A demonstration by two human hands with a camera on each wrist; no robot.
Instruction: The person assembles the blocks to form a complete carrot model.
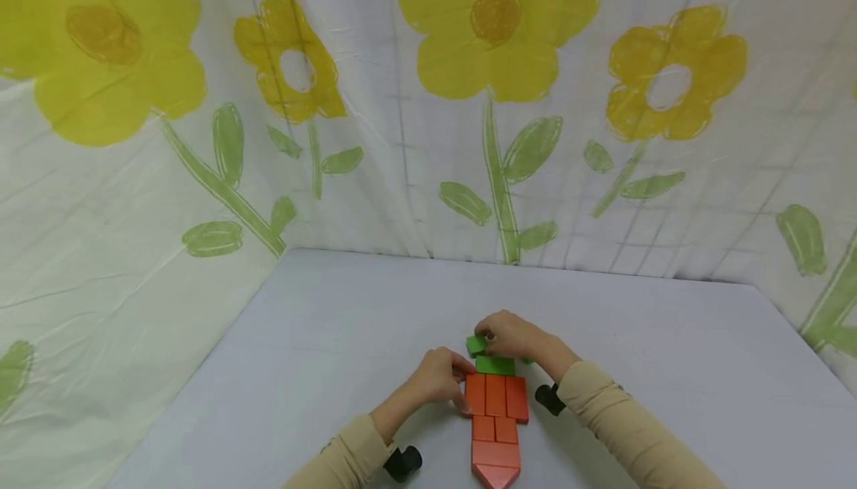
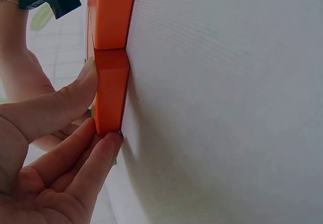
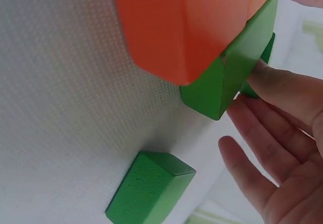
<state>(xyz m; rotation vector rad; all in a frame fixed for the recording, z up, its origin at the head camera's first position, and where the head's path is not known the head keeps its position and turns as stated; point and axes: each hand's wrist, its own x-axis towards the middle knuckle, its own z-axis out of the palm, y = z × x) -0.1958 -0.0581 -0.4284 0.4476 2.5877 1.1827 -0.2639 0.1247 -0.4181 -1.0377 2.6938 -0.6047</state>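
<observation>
Both forearms, in tan sleeves, reach in from the near edge and angle toward the middle, each wrist carrying a small black camera. The left hand [image 1: 438, 379] lies nearer, its thumb [image 2: 60, 108] and curled fingertips [image 2: 103, 151] pressing inward from the left. The right hand [image 1: 512, 335] reaches farther, palm down with the knuckles raised, its fingers [image 3: 252, 176] loosely extended and the thumb [image 3: 285, 90] pressing.

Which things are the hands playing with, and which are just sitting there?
Being used:
- orange blocks, laid flat in a carrot shape; left hand touches their edge
- green block above the orange ones
- small green block under the right hand

Just there:
- table
- flower curtain
- loose green block lying apart
</observation>
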